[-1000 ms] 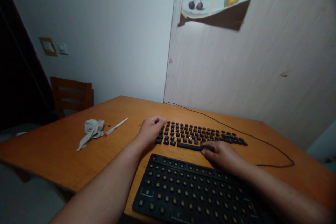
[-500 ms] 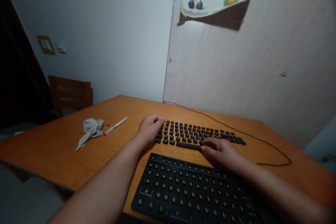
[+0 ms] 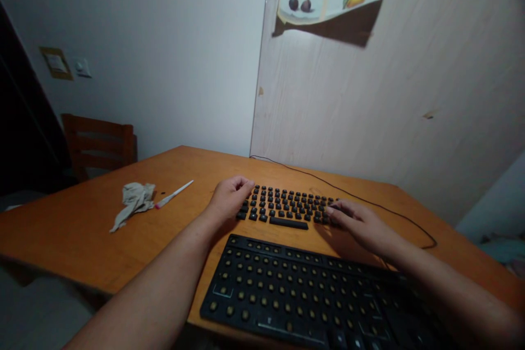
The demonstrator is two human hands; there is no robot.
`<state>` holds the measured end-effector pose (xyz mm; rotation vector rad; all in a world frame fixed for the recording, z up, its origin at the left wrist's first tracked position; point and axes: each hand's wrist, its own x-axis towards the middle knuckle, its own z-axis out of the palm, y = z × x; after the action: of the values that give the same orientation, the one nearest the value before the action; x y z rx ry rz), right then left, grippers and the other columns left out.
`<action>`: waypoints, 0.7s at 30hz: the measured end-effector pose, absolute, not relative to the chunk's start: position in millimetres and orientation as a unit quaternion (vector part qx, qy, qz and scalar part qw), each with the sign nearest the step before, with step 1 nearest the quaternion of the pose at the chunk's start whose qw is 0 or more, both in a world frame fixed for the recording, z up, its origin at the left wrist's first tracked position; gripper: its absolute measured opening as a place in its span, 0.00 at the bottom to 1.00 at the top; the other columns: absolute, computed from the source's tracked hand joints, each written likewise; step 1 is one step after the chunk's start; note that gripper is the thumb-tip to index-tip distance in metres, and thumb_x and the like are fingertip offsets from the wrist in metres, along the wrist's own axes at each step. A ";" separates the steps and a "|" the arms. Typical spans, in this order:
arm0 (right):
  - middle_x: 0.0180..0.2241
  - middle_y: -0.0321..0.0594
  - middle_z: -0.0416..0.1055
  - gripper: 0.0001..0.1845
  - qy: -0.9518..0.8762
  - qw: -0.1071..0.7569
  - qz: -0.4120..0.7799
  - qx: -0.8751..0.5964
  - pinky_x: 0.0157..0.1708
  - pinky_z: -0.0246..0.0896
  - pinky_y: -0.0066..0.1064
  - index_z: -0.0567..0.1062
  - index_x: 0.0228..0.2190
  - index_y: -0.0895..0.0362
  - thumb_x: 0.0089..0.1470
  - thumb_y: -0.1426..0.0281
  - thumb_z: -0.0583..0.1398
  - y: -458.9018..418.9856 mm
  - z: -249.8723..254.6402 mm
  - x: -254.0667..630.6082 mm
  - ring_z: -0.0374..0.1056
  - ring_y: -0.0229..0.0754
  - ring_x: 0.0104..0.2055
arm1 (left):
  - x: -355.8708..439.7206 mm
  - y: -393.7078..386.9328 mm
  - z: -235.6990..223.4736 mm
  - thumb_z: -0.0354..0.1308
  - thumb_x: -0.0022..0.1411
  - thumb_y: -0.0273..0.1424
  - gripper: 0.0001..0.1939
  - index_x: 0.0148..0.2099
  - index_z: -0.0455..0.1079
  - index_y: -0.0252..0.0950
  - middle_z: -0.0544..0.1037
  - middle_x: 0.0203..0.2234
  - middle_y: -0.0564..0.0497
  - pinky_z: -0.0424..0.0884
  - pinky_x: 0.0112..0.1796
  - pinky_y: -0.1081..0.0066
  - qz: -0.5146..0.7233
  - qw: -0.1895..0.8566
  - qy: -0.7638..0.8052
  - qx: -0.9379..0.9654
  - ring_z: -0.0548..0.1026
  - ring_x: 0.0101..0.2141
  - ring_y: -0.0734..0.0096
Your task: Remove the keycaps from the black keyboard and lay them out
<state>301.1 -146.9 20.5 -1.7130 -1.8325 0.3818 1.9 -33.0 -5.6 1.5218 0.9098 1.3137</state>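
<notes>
Rows of loose black keycaps [image 3: 283, 206] lie on the wooden table, with a long space bar key [image 3: 289, 223] along their near side. My left hand [image 3: 230, 197] is closed at the left end of the rows, thumb against curled fingers; what they hold, if anything, is hidden. Over the right part of the rows is my right hand [image 3: 359, 223], thumb and fingers apart, fingertips at the keycaps and covering some of them; whether they touch cannot be told. Nearer me lies a black keyboard [image 3: 279, 290] with its keycaps off and its key posts bare.
On the left of the table [image 3: 164, 246] are a crumpled cloth or tissue [image 3: 136, 199] and a thin white stick-like tool [image 3: 174, 194] with a pink end. A black cable [image 3: 320, 176] curves behind the keycaps. A wooden chair [image 3: 98, 142] stands beyond the left edge.
My right hand has moved from the space bar's right end to the keycaps farther right, uncovering the bar's end. My left hand stays beside the rows. The view has shifted slightly.
</notes>
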 end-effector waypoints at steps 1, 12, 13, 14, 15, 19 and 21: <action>0.28 0.39 0.72 0.21 -0.679 0.312 0.151 -0.647 0.31 0.60 0.31 0.75 0.32 0.56 0.57 0.52 0.53 -150.2 23.6 302.9 0.66 0.43 0.32 | 2.3 -33.6 -5.6 0.60 0.56 0.45 0.17 0.29 0.68 0.34 0.70 0.21 0.54 0.58 0.22 0.76 0.532 0.452 0.367 0.616 0.66 0.21 0.76; 0.22 0.38 0.68 0.24 -0.526 0.477 0.239 -0.663 0.24 0.57 0.29 0.75 0.33 0.59 0.58 0.53 0.51 -185.6 23.0 333.3 0.62 0.38 0.24 | 3.2 -38.0 -3.2 0.60 0.55 0.44 0.17 0.29 0.70 0.34 0.72 0.22 0.53 0.62 0.24 0.76 0.518 0.380 0.388 0.662 0.68 0.23 0.73; 0.24 0.39 0.69 0.24 -0.520 0.479 0.236 -0.667 0.25 0.58 0.29 0.76 0.34 0.60 0.58 0.53 0.51 -189.6 21.8 335.1 0.63 0.39 0.25 | 3.8 -39.0 -2.5 0.60 0.55 0.45 0.17 0.30 0.71 0.34 0.72 0.22 0.53 0.62 0.25 0.75 0.513 0.374 0.389 0.667 0.68 0.24 0.73; 0.25 0.39 0.69 0.25 -0.515 0.477 0.223 -0.677 0.25 0.58 0.29 0.77 0.34 0.60 0.57 0.52 0.51 -194.2 21.4 336.0 0.62 0.39 0.25 | 4.7 -40.5 -1.3 0.60 0.55 0.45 0.17 0.30 0.71 0.34 0.72 0.22 0.53 0.62 0.25 0.75 0.508 0.369 0.391 0.673 0.68 0.24 0.73; 0.24 0.39 0.68 0.26 -0.513 0.471 0.205 -0.688 0.24 0.57 0.29 0.78 0.35 0.60 0.57 0.52 0.52 -199.3 21.7 336.0 0.62 0.38 0.25 | 5.7 -42.8 0.4 0.60 0.54 0.45 0.17 0.29 0.71 0.34 0.72 0.21 0.53 0.62 0.25 0.75 0.502 0.362 0.391 0.681 0.68 0.23 0.72; 0.21 0.34 0.61 0.26 -0.516 0.461 0.175 -0.700 0.20 0.51 0.28 0.79 0.39 0.59 0.56 0.51 0.53 -224.2 26.0 327.6 0.57 0.36 0.22 | 10.8 -55.8 13.0 0.60 0.55 0.42 0.15 0.27 0.72 0.35 0.71 0.19 0.54 0.59 0.24 0.75 0.473 0.326 0.383 0.724 0.66 0.22 0.73; 0.20 0.32 0.61 0.25 -0.522 0.479 0.210 -0.674 0.20 0.51 0.27 0.78 0.43 0.59 0.56 0.53 0.56 -237.1 27.3 319.8 0.57 0.35 0.21 | 13.3 -61.7 20.4 0.61 0.54 0.41 0.14 0.26 0.72 0.35 0.70 0.18 0.54 0.57 0.23 0.76 0.461 0.323 0.372 0.738 0.64 0.21 0.74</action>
<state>319.8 -237.1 27.3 -1.6439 -1.2734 0.5129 13.3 -61.7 20.4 1.9362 0.9770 1.2088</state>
